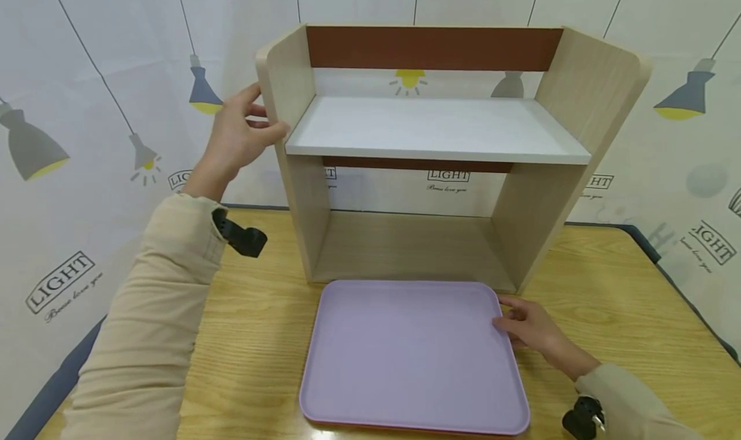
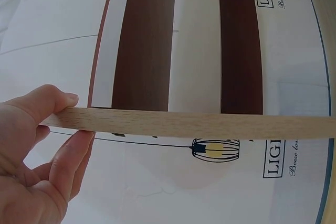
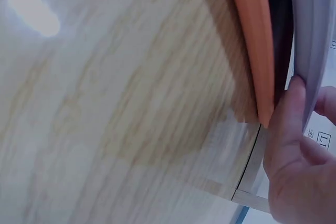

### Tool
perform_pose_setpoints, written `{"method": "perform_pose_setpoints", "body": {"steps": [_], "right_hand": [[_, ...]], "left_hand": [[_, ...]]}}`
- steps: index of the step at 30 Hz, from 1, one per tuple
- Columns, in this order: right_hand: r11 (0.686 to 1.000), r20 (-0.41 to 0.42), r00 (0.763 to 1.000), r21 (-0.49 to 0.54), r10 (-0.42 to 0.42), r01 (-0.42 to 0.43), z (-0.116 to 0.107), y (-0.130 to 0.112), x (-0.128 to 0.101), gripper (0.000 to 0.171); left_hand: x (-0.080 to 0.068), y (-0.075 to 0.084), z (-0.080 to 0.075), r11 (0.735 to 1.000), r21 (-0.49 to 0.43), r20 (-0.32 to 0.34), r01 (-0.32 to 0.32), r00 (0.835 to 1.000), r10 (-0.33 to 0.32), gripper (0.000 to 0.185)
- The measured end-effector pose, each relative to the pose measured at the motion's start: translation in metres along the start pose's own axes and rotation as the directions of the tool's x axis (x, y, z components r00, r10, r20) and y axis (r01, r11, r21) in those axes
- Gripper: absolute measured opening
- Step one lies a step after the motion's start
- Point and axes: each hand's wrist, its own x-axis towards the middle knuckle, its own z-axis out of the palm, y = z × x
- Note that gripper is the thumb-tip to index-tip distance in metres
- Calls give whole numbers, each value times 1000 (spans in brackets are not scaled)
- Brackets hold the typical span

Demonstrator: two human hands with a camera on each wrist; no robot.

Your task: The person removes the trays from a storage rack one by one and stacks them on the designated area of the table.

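A small tabletop shelf (image 1: pixel 440 131) with pale wood sides, a white middle board and brown back strips stands on the table. My left hand (image 1: pixel 242 131) grips the front edge of its left side panel (image 2: pixel 199 124), thumb on one face and fingers on the other. In front of the shelf lies a light purple tray (image 1: pixel 411 356) with rounded corners. The right hand (image 1: pixel 532 327) pinches this tray's right rim near the far corner. Below it, an orange tray (image 3: pixel 254 40) shows in the right wrist view, with a dark gap between the two rims.
The wood-grain table (image 1: pixel 249 350) extends to both sides of the trays. Behind the shelf hangs a white backdrop (image 1: pixel 139 41) printed with lamps and lettering. Dark blue edging (image 1: pixel 639 240) runs along the table's border.
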Motion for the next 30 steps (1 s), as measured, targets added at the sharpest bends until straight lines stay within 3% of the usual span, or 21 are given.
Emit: {"method": "perform_pose_setpoints", "body": {"steps": [5, 15, 22, 30], "right_hand": [[997, -20, 1000, -80, -9, 8, 1, -1, 1, 54], [994, 0, 1000, -105, -12, 12, 3, 1, 2, 56], [987, -3, 998, -148, -67, 66, 3, 2, 3, 59], [992, -87, 991, -92, -98, 90, -3, 8, 0, 43]], "left_hand": [[0, 0, 0, 1000, -2, 2, -2, 1000, 2, 62], [-1, 0, -1, 1000, 4, 1, -8, 1000, 8, 62], [-2, 1, -3, 1000, -4, 0, -2, 1000, 2, 62], [-2, 2, -1, 1000, 6, 6, -12, 1000, 12, 61]]}}
